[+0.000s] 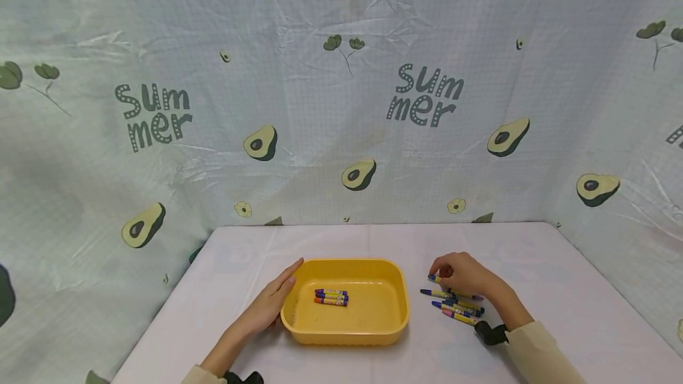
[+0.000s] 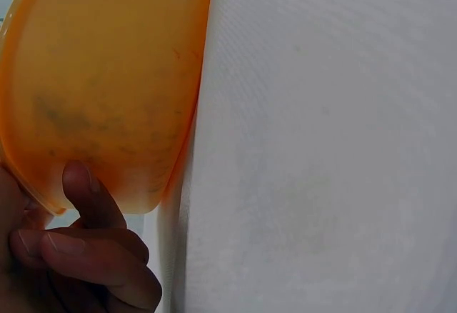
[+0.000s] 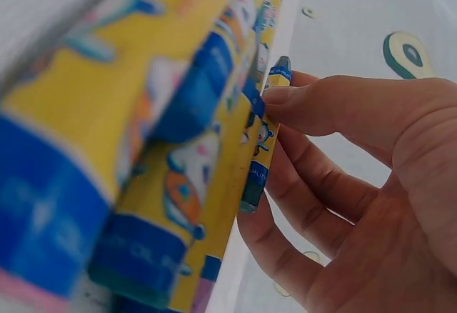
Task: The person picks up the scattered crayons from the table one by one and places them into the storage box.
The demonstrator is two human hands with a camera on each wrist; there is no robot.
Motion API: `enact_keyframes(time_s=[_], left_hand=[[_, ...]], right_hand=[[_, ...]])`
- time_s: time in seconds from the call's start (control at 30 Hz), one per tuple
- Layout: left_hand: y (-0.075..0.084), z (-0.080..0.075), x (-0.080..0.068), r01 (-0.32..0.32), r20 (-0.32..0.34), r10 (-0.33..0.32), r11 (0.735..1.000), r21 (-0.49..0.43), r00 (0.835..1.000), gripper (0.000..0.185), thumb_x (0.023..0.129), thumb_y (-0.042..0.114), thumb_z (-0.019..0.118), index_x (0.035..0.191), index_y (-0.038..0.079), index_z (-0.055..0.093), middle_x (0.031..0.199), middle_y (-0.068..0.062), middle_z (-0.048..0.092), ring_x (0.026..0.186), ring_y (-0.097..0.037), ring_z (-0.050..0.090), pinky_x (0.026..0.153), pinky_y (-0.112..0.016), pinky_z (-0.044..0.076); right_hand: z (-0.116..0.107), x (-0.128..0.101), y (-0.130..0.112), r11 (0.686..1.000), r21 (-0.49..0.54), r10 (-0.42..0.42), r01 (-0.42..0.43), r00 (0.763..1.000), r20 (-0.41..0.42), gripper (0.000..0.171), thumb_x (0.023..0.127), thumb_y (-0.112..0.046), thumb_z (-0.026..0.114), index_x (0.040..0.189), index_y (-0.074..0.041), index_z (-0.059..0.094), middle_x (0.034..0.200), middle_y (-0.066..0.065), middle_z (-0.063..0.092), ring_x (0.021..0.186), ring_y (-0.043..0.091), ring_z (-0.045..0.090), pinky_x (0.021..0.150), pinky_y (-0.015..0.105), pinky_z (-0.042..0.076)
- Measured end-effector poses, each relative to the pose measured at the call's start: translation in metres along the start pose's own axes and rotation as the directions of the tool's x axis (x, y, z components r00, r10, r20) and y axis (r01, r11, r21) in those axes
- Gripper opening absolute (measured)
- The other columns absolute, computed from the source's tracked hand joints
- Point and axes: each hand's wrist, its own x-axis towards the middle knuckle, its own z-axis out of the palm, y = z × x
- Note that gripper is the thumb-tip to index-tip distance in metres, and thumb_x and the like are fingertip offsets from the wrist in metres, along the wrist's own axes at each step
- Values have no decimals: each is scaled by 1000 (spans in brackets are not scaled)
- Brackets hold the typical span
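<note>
A yellow plastic tray stands on the table, with several crayons lying side by side in its left part. My left hand holds the tray's left side, the thumb at the rim; in the left wrist view, fingers bend against its outer wall. To the tray's right, my right hand pinches a dark-tipped crayon in a yellow and blue wrapper between thumb and fingers. Just below that hand lies a loose pile of crayons, which looms large in the right wrist view.
A pale cloth covers the table. Behind and at the sides hangs a light curtain printed with avocados and lettering. Dark wrist devices are worn at both sleeves.
</note>
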Motion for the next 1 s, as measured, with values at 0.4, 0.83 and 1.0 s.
enact_keyframes(time_s=[0.4,0.83,1.0], left_hand=[[1,1,1,-15,-18,15,1000,15,1000,52,115,35,33,165,22,29,168,-17,32,60,-17,46,45,-27,39],[0,2,1,-17,-59,19,999,28,998,50,114,34,34,163,25,33,167,-12,35,88,-21,58,58,-26,46],[1,1,0,-3,-20,3,1000,10,1000,52,115,36,32,165,24,29,167,-16,34,49,-9,41,45,-25,41]], right_hand=[[-11,-2,-2,999,-19,-47,46,999,-13,21,90,-5,72,107,-16,76,88,-5,64,80,12,55,72,25,52],[-20,-3,-4,992,-29,-121,120,992,-34,20,92,-5,71,109,-15,75,92,-7,67,82,8,56,73,22,53],[-22,-4,-7,991,-26,-129,128,991,-38,21,92,-4,70,109,-15,74,97,-5,69,85,7,58,75,23,54]])
